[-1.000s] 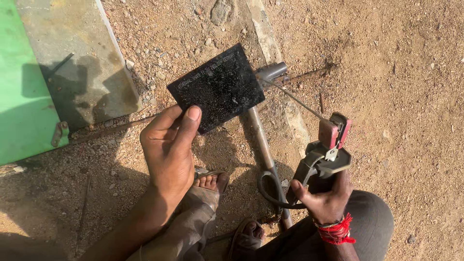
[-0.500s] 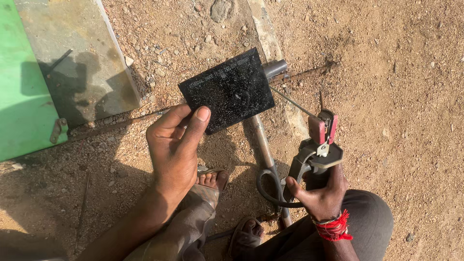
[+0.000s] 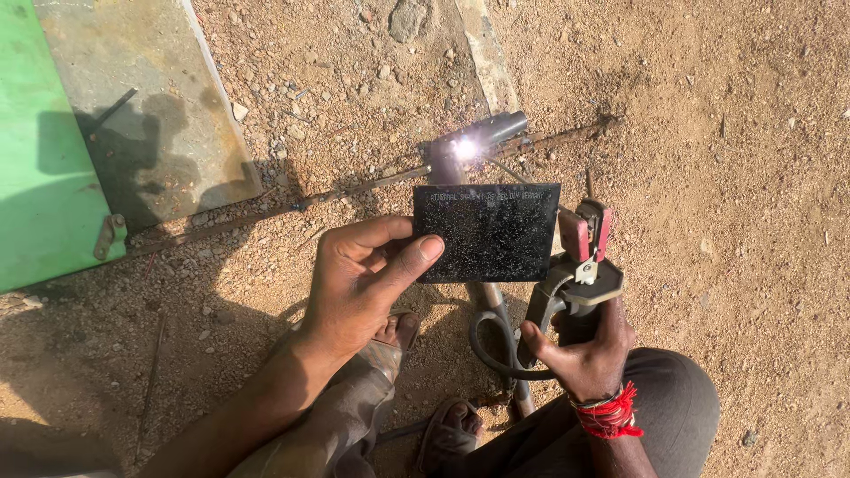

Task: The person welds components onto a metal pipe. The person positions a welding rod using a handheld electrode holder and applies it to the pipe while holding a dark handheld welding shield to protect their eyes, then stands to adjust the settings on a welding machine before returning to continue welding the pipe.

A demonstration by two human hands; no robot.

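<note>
Pinching dark glass (image 3: 488, 232), left hand (image 3: 359, 283) | right grip (image 3: 580, 354) closed on holder (image 3: 575, 274) | rod hidden.

The dark glass plate (image 3: 488, 232) looks smooth but speckled and dull, pinched in the left hand (image 3: 359, 285). The electrode holder (image 3: 580, 270) in the right hand (image 3: 580, 354) shows worn grey metal with red plastic grips. Rusty metal rods (image 3: 354, 188) lie on rough, gravelly sand (image 3: 708, 133) beside a matt green painted panel (image 3: 35, 150).
</note>
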